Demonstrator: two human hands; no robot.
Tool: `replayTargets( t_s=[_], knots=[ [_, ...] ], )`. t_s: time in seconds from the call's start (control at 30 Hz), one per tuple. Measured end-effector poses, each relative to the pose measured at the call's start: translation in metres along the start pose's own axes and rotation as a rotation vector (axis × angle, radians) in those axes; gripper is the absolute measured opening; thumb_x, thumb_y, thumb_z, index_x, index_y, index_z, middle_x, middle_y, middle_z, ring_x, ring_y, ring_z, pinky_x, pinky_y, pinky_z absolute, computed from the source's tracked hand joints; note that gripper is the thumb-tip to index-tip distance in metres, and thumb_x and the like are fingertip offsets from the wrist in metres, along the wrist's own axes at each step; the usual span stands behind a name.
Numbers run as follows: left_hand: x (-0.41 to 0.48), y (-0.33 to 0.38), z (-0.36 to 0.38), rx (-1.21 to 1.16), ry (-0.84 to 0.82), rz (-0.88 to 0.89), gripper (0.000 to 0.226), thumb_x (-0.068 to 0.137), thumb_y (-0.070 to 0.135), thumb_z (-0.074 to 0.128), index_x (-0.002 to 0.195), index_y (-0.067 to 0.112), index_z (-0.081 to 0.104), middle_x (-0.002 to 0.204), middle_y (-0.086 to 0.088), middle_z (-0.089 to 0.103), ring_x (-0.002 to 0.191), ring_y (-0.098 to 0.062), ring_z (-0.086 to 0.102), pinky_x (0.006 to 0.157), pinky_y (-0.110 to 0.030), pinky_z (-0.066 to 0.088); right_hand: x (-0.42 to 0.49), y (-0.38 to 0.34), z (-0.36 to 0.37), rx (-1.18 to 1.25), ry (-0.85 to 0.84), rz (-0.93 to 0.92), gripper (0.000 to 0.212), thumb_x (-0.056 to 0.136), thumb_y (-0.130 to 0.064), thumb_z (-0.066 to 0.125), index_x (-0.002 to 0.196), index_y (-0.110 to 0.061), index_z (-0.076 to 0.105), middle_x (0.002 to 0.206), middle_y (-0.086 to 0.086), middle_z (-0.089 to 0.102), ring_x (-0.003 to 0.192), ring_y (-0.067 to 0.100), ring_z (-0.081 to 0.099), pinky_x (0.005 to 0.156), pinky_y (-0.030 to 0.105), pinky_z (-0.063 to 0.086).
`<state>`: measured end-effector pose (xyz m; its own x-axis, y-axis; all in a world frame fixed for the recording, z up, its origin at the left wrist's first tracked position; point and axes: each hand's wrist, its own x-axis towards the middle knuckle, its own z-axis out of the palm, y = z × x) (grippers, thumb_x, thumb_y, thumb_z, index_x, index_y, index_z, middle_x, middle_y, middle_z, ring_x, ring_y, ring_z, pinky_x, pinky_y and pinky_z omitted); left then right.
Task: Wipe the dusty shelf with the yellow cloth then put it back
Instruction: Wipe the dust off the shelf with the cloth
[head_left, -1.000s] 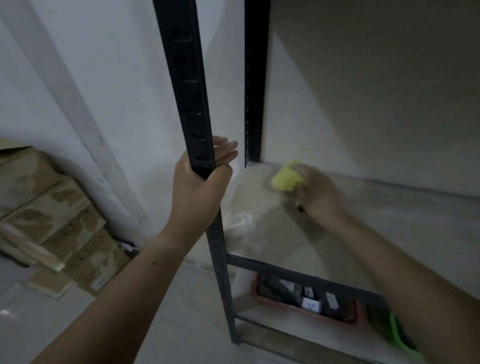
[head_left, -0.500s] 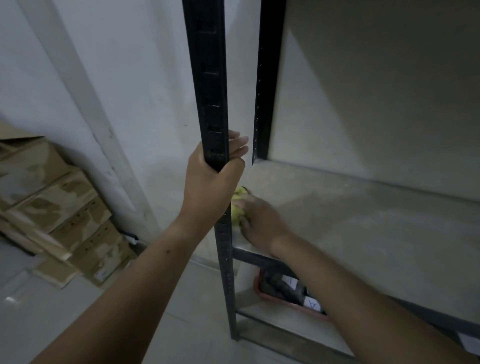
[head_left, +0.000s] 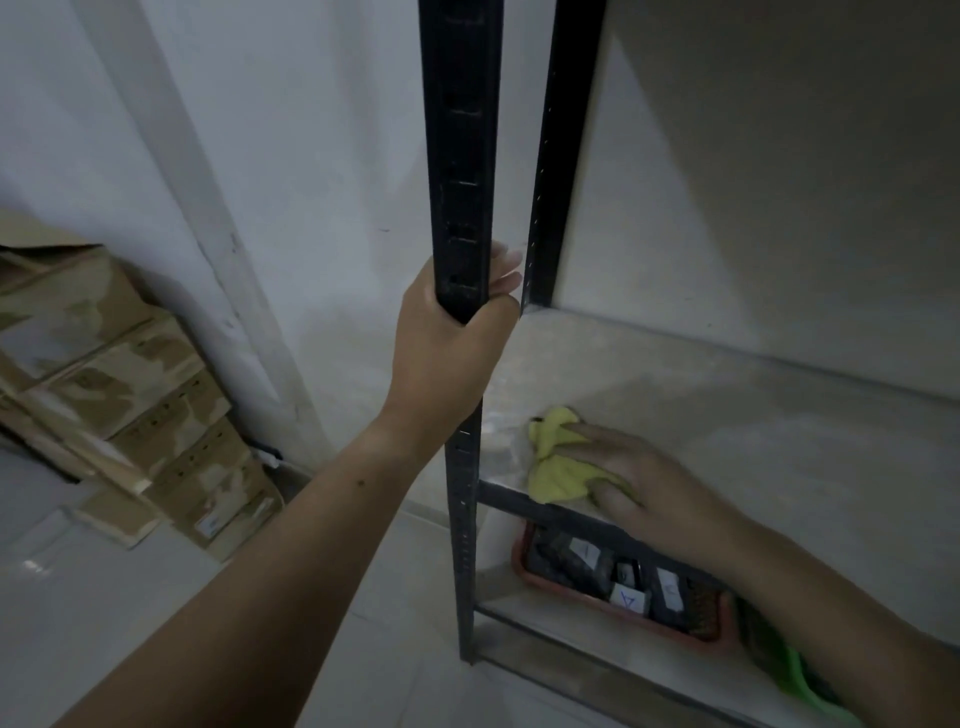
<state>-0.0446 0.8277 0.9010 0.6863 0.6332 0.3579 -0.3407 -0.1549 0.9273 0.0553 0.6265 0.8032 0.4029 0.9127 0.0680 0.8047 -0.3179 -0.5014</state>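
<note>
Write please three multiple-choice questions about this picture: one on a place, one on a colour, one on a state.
1. Where does the cloth lie?
A) on a chair
B) on the shelf, near its front left corner
C) in a bucket

2. Which colour has the tray under the shelf?
A) blue
B) red
C) white

3. What does the left hand do?
A) grips the black post
B) hangs free
C) holds the cloth

Answers:
1 B, the right hand rests on it there.
2 B, its rim shows red.
3 A, the fingers curl round the post.
</note>
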Motion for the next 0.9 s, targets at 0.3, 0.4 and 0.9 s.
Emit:
replayTargets(
  t_s=[0.3,0.4,0.9],
  knots=[
    [0.001,0.001,-0.003,0.052,0.012,-0.008,0.035,0.083,0.011,0.058,0.117,0.014,0.064,0.119,-0.005,0.075,0.113,-0.015,0.072,0.102,-0.043,0.057,0.102,-0.063,0.036,0.158,0.188,0.021,0.025,0.079,-0.015,0.058,0.083,-0.040,0.057,0.079,-0.019,0.057,0.070,-0.002,0.050,0.071,0.023,0.040],
    [-0.001,0.002,-0.003,0.053,-0.010,-0.019,0.035,0.083,0.009,0.058,0.117,0.013,0.063,0.120,-0.007,0.075,0.114,-0.016,0.072,0.103,-0.044,0.056,0.099,-0.058,0.031,0.147,0.125,0.029,0.034,0.084,-0.002,0.048,0.110,-0.014,0.065,0.115,0.004,0.065,0.103,0.016,0.060,0.086,0.024,0.046],
    [-0.005,0.009,0.002,0.090,0.043,-0.013,0.030,0.083,0.016,0.060,0.112,0.011,0.065,0.114,-0.010,0.075,0.112,-0.020,0.072,0.101,-0.048,0.056,0.038,-0.050,0.050,-0.306,0.378,0.376,0.045,0.091,-0.042,0.039,0.126,-0.017,0.052,0.129,0.014,0.045,0.110,0.032,0.049,0.091,0.038,0.044]
  ],
)
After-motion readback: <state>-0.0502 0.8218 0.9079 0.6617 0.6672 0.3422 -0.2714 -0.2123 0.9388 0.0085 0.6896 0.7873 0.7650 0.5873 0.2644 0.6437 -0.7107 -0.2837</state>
